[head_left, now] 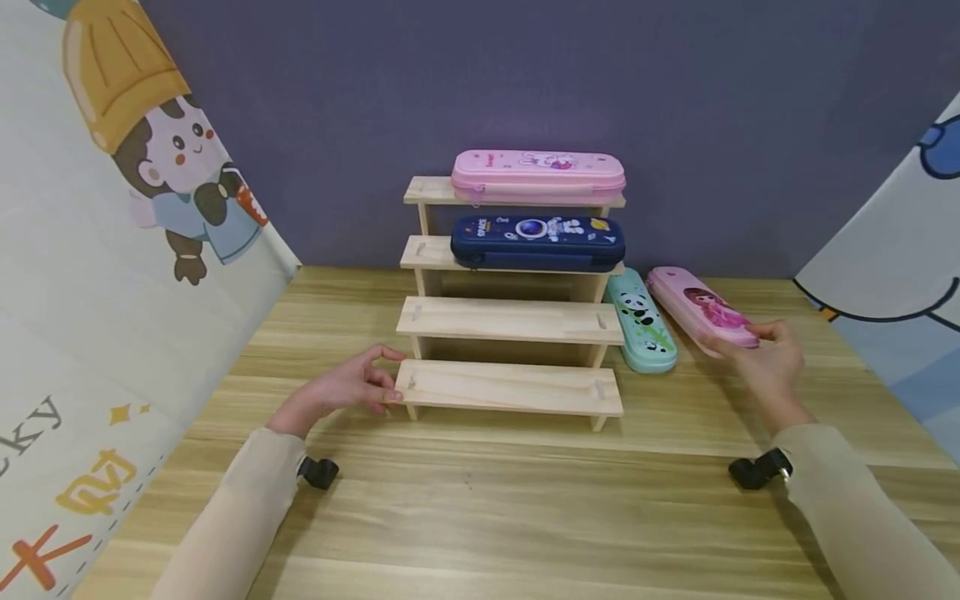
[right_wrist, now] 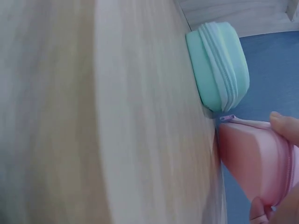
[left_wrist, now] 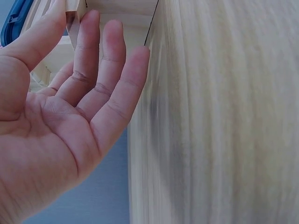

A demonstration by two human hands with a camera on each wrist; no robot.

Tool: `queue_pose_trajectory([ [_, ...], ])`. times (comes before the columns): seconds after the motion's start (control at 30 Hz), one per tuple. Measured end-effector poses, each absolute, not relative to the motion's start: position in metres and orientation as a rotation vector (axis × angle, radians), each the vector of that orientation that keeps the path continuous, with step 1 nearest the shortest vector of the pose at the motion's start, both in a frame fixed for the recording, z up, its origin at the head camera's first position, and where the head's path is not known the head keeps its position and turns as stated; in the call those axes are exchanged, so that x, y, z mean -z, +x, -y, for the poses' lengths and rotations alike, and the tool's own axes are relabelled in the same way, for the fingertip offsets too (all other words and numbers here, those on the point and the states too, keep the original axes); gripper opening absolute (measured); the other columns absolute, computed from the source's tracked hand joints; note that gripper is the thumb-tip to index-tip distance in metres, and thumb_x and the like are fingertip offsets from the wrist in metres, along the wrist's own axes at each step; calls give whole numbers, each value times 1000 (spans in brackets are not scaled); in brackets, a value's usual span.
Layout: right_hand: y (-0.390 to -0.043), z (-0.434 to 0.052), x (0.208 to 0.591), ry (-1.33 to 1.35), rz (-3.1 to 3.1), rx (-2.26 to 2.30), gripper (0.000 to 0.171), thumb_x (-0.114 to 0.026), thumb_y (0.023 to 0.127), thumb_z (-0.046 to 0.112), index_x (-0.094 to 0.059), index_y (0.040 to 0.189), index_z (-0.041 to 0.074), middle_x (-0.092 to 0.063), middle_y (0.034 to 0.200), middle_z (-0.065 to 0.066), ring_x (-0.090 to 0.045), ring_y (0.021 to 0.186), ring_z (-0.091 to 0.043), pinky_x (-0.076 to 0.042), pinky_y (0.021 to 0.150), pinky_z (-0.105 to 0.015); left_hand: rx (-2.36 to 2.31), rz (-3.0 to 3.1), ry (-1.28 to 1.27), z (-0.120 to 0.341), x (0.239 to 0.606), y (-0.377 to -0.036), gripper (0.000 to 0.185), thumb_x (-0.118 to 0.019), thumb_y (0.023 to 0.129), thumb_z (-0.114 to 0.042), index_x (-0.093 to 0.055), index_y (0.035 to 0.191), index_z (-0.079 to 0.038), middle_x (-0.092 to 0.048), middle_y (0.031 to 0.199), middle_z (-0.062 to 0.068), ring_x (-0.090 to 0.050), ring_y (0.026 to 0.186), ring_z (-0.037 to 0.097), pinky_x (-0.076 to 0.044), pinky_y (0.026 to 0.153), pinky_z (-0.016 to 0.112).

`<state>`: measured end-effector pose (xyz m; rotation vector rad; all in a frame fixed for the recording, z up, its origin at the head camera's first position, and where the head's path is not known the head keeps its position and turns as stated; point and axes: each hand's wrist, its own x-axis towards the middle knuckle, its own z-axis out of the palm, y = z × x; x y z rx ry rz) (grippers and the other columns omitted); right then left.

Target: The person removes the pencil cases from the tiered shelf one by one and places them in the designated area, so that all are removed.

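Observation:
My right hand [head_left: 768, 362] grips the near end of a pink pencil case [head_left: 701, 307] printed with a cartoon figure in a pink dress. Thumb and fingers lie on opposite sides of it, and that end looks slightly raised off the table in the right wrist view. Beside it lies a mint green panda pencil case [right_wrist: 217, 67], next to the stand. At the other side, my left hand [head_left: 345, 387] holds the left end of the lowest step of a wooden tiered stand [head_left: 510, 387] between thumb and index finger. The other fingers [left_wrist: 112, 60] curl loosely beside it.
A pink rabbit pencil case [head_left: 540, 175] lies on the top step of the stand, and a navy space pencil case [head_left: 538, 243] on the step below. The wood-grain table [head_left: 510, 508] ends at a dark blue back panel [head_left: 712, 125]. Printed sheets [head_left: 67, 275] flank both sides.

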<state>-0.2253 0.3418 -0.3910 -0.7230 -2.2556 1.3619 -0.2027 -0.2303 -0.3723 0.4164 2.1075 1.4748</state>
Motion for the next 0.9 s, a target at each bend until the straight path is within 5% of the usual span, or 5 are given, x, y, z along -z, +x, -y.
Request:
queue_pose_trajectory([
  [0.23, -232, -340, 396, -728, 2310, -1424, 52, -90, 72, 20, -49, 103, 26, -43, 106, 9, -41, 106, -13, -35, 95, -24, -1465, -2113, 415, 231, 374, -204, 65, -67, 94, -1, -26, 144, 5, -64, 83, 6, -66, 81, 27, -58, 78, 45],
  [0.33, -234, -338, 398, -692, 2316, -1455, 60, -88, 71, 11, -55, 122, 12, -45, 105, 5, -43, 95, -10, -39, 84, -21, -1466, -2110, 415, 231, 375, -205, 64, -66, 94, -1, -26, 144, 5, -63, 83, 6, -67, 80, 26, -58, 78, 45],
  [0.43, -234, -337, 398, -646, 2374, -1482, 82, -86, 73, 7, -45, 143, -1, -47, 112, -3, -42, 90, -8, -39, 76, -15, -1474, -2102, 412, 231, 374, -204, 65, -67, 94, -1, -26, 144, 5, -63, 84, 6, -67, 80, 26, -58, 77, 44],
  [0.63, -232, -338, 396, -624, 2510, -1598, 98, -84, 79, 12, -23, 155, -3, -35, 148, -24, -43, 115, -23, -40, 104, -27, -1478, -2097, 421, 231, 373, -204, 66, -68, 94, -3, -26, 144, 4, -64, 85, 6, -67, 81, 26, -58, 77, 43],
  [0.9, -230, -335, 395, -610, 2555, -1714, 101, -81, 82, 13, -15, 156, -3, -22, 157, -28, -34, 129, -34, -31, 114, -40, -1488, -2085, 426, 232, 374, -203, 66, -69, 94, -5, -27, 144, 4, -64, 85, 5, -67, 82, 25, -58, 78, 43],
])
